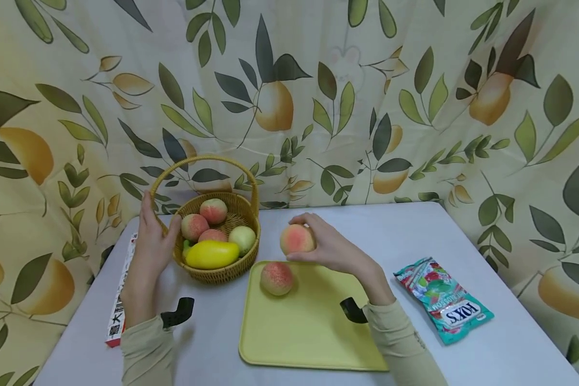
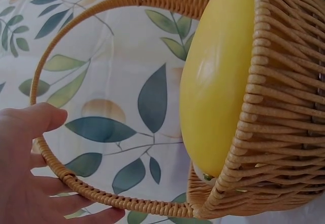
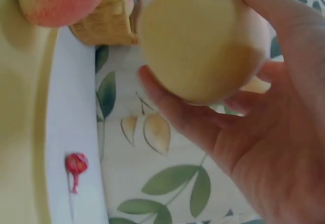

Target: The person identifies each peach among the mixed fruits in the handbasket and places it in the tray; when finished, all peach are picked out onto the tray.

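My right hand (image 1: pixel 338 249) holds a pink-and-yellow peach (image 1: pixel 296 239) between thumb and fingers, above the back edge of the yellow tray (image 1: pixel 313 332). On that tray's back left part lies a redder peach (image 1: pixel 277 278). At the left side of the wicker basket (image 1: pixel 218 275), my left hand (image 1: pixel 150 249) has its fingers extended by the arched handle (image 2: pixel 119 202); in the left wrist view they lie along the handle without curling round it. Inside the basket are several peaches (image 1: pixel 213 211), a pale green round fruit (image 1: pixel 242 239) and a long yellow fruit (image 1: pixel 212 254).
A teal snack bag (image 1: pixel 444 300) lies on the table right of the tray. Along the left edge, partly behind my left arm, is a long white-and-red box (image 1: pixel 116 321). A leaf-patterned curtain (image 1: pixel 280 171) hangs behind the table.
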Action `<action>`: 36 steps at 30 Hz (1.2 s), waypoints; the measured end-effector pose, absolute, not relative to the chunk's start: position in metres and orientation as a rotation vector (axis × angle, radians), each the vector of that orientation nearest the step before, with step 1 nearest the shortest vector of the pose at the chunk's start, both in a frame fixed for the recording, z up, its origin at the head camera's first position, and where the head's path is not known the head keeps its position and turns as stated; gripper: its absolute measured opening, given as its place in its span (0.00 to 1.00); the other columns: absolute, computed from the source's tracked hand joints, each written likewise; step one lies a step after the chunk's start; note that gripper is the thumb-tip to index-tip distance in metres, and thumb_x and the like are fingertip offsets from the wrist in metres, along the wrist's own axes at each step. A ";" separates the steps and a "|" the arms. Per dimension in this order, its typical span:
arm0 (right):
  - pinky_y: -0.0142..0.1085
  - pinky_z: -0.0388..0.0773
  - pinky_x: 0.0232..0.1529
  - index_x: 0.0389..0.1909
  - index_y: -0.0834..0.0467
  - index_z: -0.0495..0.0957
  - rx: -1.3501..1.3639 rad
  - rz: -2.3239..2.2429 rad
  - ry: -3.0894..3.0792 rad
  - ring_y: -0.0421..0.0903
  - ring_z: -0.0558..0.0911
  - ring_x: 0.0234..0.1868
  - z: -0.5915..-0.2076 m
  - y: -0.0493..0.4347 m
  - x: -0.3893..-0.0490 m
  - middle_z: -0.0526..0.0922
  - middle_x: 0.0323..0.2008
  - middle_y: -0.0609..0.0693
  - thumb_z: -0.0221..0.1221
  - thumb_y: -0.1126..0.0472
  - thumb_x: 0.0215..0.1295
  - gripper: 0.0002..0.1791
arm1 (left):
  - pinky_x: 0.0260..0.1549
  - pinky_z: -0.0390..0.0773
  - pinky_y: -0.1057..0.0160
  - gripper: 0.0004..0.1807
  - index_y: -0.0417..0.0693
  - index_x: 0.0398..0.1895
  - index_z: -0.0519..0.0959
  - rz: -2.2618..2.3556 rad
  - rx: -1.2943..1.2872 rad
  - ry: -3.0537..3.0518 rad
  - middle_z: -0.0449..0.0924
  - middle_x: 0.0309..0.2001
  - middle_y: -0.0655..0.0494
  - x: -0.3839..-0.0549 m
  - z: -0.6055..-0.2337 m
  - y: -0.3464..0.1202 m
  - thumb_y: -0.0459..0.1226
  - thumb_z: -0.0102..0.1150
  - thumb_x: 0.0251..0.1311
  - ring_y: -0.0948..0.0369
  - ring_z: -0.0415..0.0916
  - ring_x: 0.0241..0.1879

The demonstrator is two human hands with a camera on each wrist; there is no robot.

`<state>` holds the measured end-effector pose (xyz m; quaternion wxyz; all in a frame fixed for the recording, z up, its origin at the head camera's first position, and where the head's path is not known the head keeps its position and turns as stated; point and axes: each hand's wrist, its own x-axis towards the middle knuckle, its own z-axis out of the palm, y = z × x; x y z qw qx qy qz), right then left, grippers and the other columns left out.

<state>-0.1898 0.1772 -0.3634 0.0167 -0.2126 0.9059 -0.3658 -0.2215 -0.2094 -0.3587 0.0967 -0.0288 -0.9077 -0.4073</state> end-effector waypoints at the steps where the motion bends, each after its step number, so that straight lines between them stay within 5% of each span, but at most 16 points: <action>1: 0.47 0.77 0.63 0.65 0.47 0.69 -0.650 -1.174 2.789 0.46 0.76 0.62 -0.365 0.183 -0.186 0.74 0.65 0.44 0.72 0.40 0.58 0.38 | 0.74 0.47 0.26 0.50 0.61 0.82 0.21 -1.202 -0.094 -2.688 0.25 0.85 0.44 -0.222 -0.358 -0.210 0.59 0.43 0.76 0.33 0.37 0.82; 6: 0.48 0.75 0.66 0.68 0.43 0.68 -0.688 -1.210 2.765 0.46 0.76 0.65 -0.366 0.201 -0.176 0.74 0.67 0.45 0.67 0.43 0.65 0.33 | 0.75 0.47 0.27 0.50 0.57 0.83 0.22 -1.183 -0.123 -2.674 0.27 0.84 0.41 -0.225 -0.354 -0.212 0.57 0.44 0.76 0.32 0.38 0.81; 14: 0.40 0.75 0.56 0.64 0.35 0.77 -0.838 -1.116 2.685 0.43 0.72 0.60 -0.370 0.214 -0.177 0.75 0.62 0.44 0.55 0.49 0.77 0.18 | 0.75 0.44 0.27 0.50 0.62 0.82 0.21 -1.198 -0.084 -2.678 0.26 0.84 0.41 -0.223 -0.359 -0.210 0.57 0.45 0.76 0.33 0.36 0.82; 22: 0.47 0.80 0.54 0.68 0.39 0.67 -0.657 -1.056 2.673 0.50 0.75 0.57 -0.380 0.209 -0.180 0.68 0.64 0.53 0.73 0.47 0.60 0.37 | 0.75 0.44 0.26 0.50 0.63 0.82 0.21 -1.194 -0.079 -2.677 0.26 0.85 0.44 -0.218 -0.364 -0.212 0.58 0.45 0.76 0.34 0.36 0.82; 30: 0.45 0.78 0.58 0.70 0.47 0.69 -0.762 -0.891 2.643 0.48 0.76 0.59 -0.388 0.209 -0.184 0.77 0.64 0.48 0.75 0.53 0.55 0.41 | 0.76 0.44 0.28 0.51 0.62 0.82 0.21 -1.187 -0.082 -2.683 0.25 0.85 0.45 -0.221 -0.361 -0.211 0.59 0.45 0.75 0.35 0.35 0.82; 36: 0.44 0.78 0.59 0.68 0.56 0.67 -0.778 -0.867 2.544 0.48 0.77 0.56 -0.397 0.208 -0.185 0.75 0.62 0.54 0.73 0.59 0.56 0.39 | 0.76 0.44 0.28 0.50 0.63 0.82 0.21 -1.180 -0.086 -2.687 0.25 0.85 0.45 -0.222 -0.359 -0.210 0.59 0.44 0.76 0.35 0.35 0.82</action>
